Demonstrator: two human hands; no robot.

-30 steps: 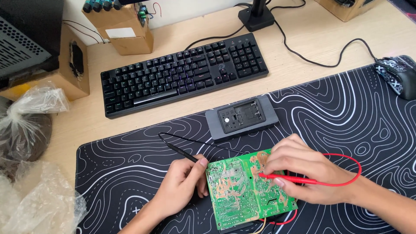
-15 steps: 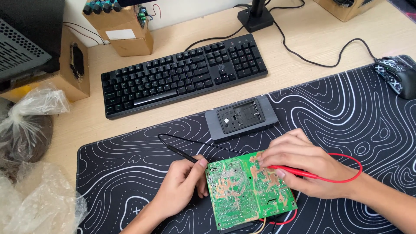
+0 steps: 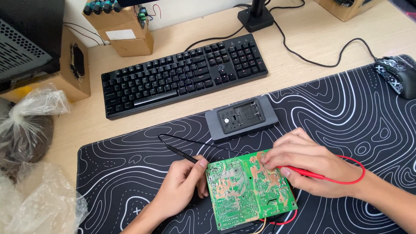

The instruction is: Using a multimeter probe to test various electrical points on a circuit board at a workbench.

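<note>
1. One wide wooden desk (image 3: 303, 47) carries everything I see, and a black mat with white contour lines (image 3: 346, 125) covers most of its near half.
2. A black keyboard (image 3: 184, 71) lies across the desk beyond the mat, and its cable runs toward the monitor foot (image 3: 255, 17) at the top edge.
3. On the left I see cardboard boxes (image 3: 125, 37) and crumpled clear plastic bags (image 3: 30, 121), well apart from my hands.
4. A green circuit board (image 3: 242, 195) lies solder side up on the mat between my hands, and red and yellowish wires show at its near edge.
5. A grey multimeter (image 3: 241, 118) lies flat on the mat just beyond the board.
6. A patterned mouse (image 3: 396, 76) sits at the mat's far right edge.
7. My right hand (image 3: 312, 162) rests over the board's upper right corner; its fingers are closed around a red probe (image 3: 303, 172), whose tip is hidden under the hand. The red lead (image 3: 357, 173) loops out to the right.
8. My left hand (image 3: 182, 188) lies at the board's left edge; its fingers pinch a black probe (image 3: 180, 153) that points away from the board, its tip over the mat, not on the board. Its thin black lead (image 3: 190, 139) curves back toward the multimeter.
</note>
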